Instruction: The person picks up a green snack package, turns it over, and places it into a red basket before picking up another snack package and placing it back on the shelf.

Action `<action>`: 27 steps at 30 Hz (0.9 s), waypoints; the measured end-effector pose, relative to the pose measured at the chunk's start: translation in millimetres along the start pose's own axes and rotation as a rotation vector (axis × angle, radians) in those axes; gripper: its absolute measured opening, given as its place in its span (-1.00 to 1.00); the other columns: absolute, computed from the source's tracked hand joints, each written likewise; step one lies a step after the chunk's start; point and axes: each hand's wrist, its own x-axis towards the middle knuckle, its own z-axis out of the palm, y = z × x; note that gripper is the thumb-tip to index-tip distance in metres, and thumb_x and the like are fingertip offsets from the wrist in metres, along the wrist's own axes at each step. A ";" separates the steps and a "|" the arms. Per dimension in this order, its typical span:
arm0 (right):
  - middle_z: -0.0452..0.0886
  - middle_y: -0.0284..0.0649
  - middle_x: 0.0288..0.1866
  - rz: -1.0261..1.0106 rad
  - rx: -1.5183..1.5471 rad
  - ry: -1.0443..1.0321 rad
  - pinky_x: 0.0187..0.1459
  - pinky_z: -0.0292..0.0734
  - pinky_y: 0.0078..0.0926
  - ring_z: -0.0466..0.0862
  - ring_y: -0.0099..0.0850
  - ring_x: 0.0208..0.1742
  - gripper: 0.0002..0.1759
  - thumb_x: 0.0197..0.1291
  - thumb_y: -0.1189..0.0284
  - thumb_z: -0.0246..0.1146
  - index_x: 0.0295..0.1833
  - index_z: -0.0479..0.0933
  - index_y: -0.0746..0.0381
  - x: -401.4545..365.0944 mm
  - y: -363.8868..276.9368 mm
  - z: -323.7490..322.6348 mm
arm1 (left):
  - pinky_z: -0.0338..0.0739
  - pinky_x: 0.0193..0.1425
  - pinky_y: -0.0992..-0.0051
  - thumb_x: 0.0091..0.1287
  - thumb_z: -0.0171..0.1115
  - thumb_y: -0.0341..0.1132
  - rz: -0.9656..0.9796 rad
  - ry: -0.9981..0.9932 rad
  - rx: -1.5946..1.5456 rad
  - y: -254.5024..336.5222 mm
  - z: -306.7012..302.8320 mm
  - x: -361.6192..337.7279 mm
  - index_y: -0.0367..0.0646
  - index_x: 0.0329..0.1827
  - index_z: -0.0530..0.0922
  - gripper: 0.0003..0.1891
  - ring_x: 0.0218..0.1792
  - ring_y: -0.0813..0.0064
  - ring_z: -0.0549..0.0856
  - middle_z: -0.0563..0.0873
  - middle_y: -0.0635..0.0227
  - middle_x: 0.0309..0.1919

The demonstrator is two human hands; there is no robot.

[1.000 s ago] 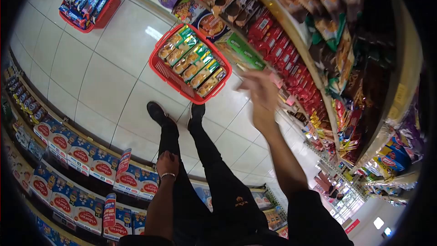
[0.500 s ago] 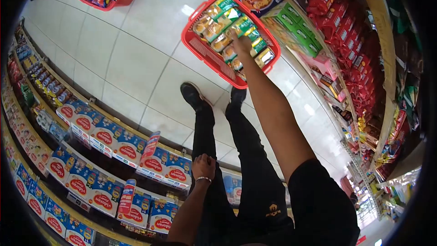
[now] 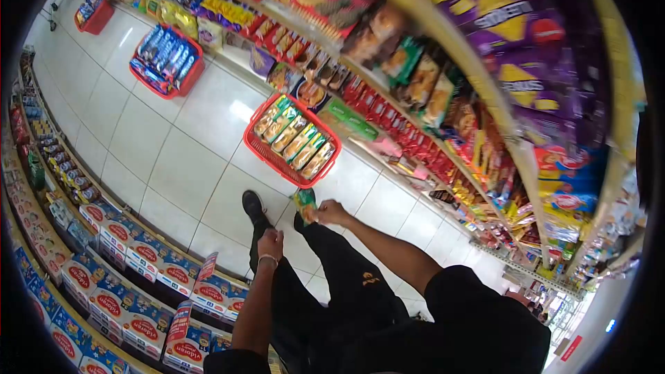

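Note:
My right hand [image 3: 334,213] is closed on one end of a green and yellow snack packet [image 3: 305,203], holding it over my right shoe. Curled into a loose fist, my left hand [image 3: 270,244] is over my left leg, a bracelet at its wrist, and I see nothing in it. Beyond my feet a red basket [image 3: 271,161] sits on the tiled floor. Rows of similar packets [image 3: 294,133], green with pictures of bread or cake, fill most of it. The print on the held packet is too small to read.
Another red basket [image 3: 196,76] with blue packets stands farther off on the floor, and a third red basket [image 3: 97,22] is behind it. Snack shelves [image 3: 388,76] line the right side. Blue and red milk boxes [image 3: 176,270] crowd the left shelves.
My right hand has drawn back from the basket towards me, now with a packet in it. The view has tilted up and right, showing more shelf. My left hand stays closed.

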 end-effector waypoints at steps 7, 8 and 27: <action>0.61 -0.24 -0.54 -0.199 -0.055 -0.038 -0.46 0.58 -0.60 0.66 -0.52 -0.51 -0.52 0.10 0.07 0.39 -0.41 0.48 0.30 -167.0 -93.7 21.2 | 0.67 -0.09 0.31 0.27 0.31 -0.07 -0.338 -0.570 -0.829 113.1 -71.7 -28.3 -0.12 0.11 0.42 -0.53 -0.15 0.34 0.71 0.67 0.29 -0.15; 0.61 -0.24 -0.54 -0.154 -0.052 -0.004 -0.46 0.56 -0.60 0.66 -0.52 -0.51 -0.52 0.09 0.07 0.40 -0.41 0.48 0.30 -186.5 -100.7 26.9 | 0.67 -0.09 0.32 0.26 0.32 -0.09 -0.338 -0.563 -0.877 110.1 -69.5 -30.2 -0.15 0.10 0.43 -0.53 -0.16 0.34 0.72 0.67 0.27 -0.15; 0.56 -0.37 -0.44 -0.698 0.483 0.406 -0.48 0.42 -0.70 0.55 -0.62 -0.45 -0.50 -0.03 0.14 0.50 -0.07 0.59 0.21 -290.9 -196.1 67.7 | 0.64 0.06 0.27 0.25 0.35 -0.38 0.006 -0.730 -0.895 162.8 -289.7 -115.0 -0.21 0.06 0.43 -0.63 -0.06 0.20 0.70 0.65 0.13 -0.09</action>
